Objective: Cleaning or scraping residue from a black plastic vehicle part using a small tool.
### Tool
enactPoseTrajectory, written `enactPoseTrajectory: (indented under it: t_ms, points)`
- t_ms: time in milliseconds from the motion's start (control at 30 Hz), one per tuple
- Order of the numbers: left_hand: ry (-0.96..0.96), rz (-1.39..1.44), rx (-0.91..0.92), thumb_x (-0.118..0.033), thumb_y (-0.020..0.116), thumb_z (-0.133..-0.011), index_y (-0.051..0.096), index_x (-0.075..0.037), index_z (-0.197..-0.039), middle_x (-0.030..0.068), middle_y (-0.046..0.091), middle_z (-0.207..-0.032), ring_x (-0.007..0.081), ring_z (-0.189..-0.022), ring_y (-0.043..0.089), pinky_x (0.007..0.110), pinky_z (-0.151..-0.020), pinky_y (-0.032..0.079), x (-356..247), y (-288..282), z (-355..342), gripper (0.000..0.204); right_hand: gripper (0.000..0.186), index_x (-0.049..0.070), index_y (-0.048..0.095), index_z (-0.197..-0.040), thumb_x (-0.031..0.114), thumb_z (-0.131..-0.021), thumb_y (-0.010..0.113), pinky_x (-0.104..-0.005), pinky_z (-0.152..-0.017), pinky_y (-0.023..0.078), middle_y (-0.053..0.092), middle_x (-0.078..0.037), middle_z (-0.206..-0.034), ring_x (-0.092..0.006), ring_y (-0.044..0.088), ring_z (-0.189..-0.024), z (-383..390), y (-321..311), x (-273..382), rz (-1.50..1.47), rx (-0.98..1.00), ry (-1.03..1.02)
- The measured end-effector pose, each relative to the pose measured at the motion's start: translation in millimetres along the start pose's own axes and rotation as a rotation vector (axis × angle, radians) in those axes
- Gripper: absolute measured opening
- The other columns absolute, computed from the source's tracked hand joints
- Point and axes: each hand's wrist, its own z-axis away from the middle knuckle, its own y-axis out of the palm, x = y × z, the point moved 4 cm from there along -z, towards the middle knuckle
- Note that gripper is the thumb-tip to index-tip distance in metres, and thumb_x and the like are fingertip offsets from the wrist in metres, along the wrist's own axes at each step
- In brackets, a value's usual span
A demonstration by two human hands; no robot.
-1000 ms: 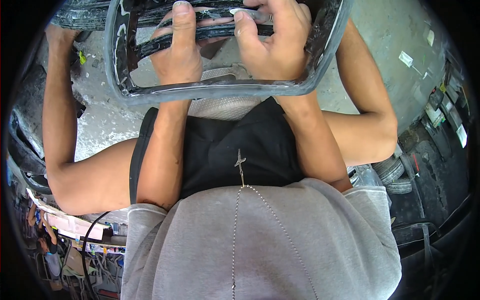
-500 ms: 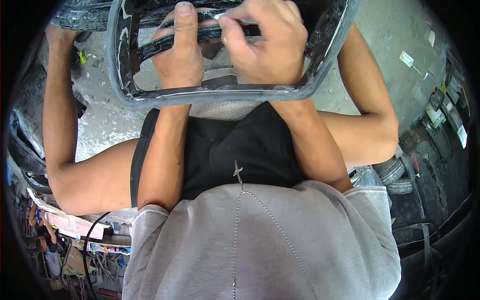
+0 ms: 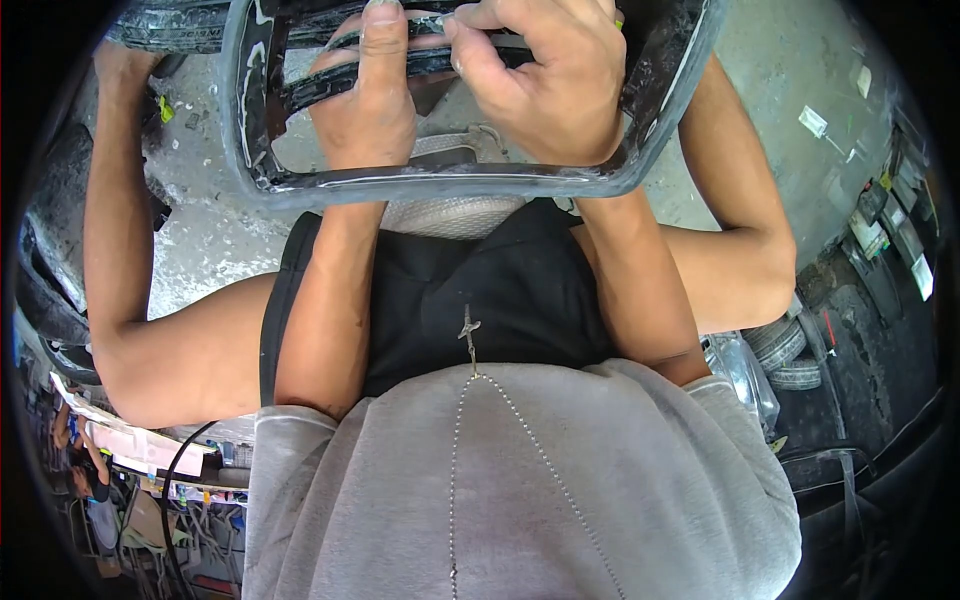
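A black plastic frame (image 3: 450, 184) with a dull, sanded-looking grey rim is held above my lap, its far side cut off by the top of the view. Dark crossbars (image 3: 430, 62) with whitish smears run across its opening; it resembles a car grille. My left hand (image 3: 368, 105) reaches up through the opening and grips the crossbars, thumb on top and fingers behind. Close to that thumb, my right hand (image 3: 550, 85) is closed in a pinch against the upper bar. Whatever its fingertips hold is too small and hidden to name.
A tire (image 3: 165, 30) lies at the far left by my foot. Beneath the frame is a stool or pad with a woven pale cover (image 3: 450, 215). More tires (image 3: 780, 355) and scattered dark parts lie to the right. A black cable (image 3: 172, 470) hangs at the lower left.
The frame has shifted slightly up and to the right, both hands moving with it. The whitish bit seen at my right fingertips earlier shows less clearly now.
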Motion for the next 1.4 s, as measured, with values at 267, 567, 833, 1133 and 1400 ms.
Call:
enactPoseTrajectory:
  t_ms: [267, 567, 833, 1133, 1400]
  points:
    - [0.024, 0.091, 0.001, -0.038, 0.057, -0.108, 0.068, -0.003, -0.093, 0.0026, 0.065, -0.084, 0.011, -0.071, 0.057, 0.028, -0.061, 0.046, -3, 4, 0, 0.039, 0.012, 0.009, 0.064, -0.075, 0.003, -0.075, 0.073, -0.0401, -0.067, 0.038, 0.055, -0.008, -0.073, -0.0288, 0.052, -0.071, 0, 3, 1, -0.041, 0.033, -0.021]
    - [-0.009, 0.13, 0.042, -0.039, 0.057, -0.107, 0.068, -0.002, -0.096, 0.0044, 0.067, -0.086, 0.0122, -0.073, 0.06, 0.028, -0.063, 0.049, 3, 2, -1, 0.04, 0.014, 0.008, 0.063, -0.074, 0.0, -0.073, 0.074, -0.0395, -0.068, 0.038, 0.055, -0.007, -0.07, -0.0279, 0.052, -0.067, 2, 1, 2, -0.056, -0.07, -0.052]
    - [-0.009, 0.139, 0.038, -0.041, 0.057, -0.107, 0.069, -0.001, -0.098, 0.006, 0.069, -0.087, 0.0132, -0.074, 0.063, 0.028, -0.064, 0.051, 2, 1, -3, 0.042, 0.015, 0.008, 0.063, -0.074, 0.0, -0.072, 0.075, -0.0387, -0.067, 0.037, 0.054, -0.006, -0.069, -0.0264, 0.051, -0.066, 3, 5, -1, -0.056, -0.085, -0.101]
    - [-0.008, 0.13, 0.038, -0.042, 0.057, -0.107, 0.069, 0.0, -0.101, 0.0078, 0.071, -0.089, 0.0144, -0.076, 0.065, 0.029, -0.066, 0.054, 3, -1, -4, 0.044, 0.015, 0.008, 0.065, -0.076, 0.0, -0.072, 0.076, -0.0397, -0.066, 0.039, 0.057, -0.007, -0.071, -0.0278, 0.053, -0.067, 4, 6, 5, -0.013, -0.006, -0.061]
    - [-0.02, 0.162, 0.039, -0.044, 0.058, -0.106, 0.07, 0.001, -0.104, 0.0094, 0.073, -0.09, 0.0154, -0.078, 0.068, 0.029, -0.068, 0.056, 6, 0, -5, 0.046, 0.015, 0.007, 0.068, -0.083, 0.002, -0.074, 0.079, -0.0404, -0.072, 0.044, 0.065, -0.008, -0.077, -0.0304, 0.059, -0.071, 14, 6, -9, -0.062, -0.072, 0.013]
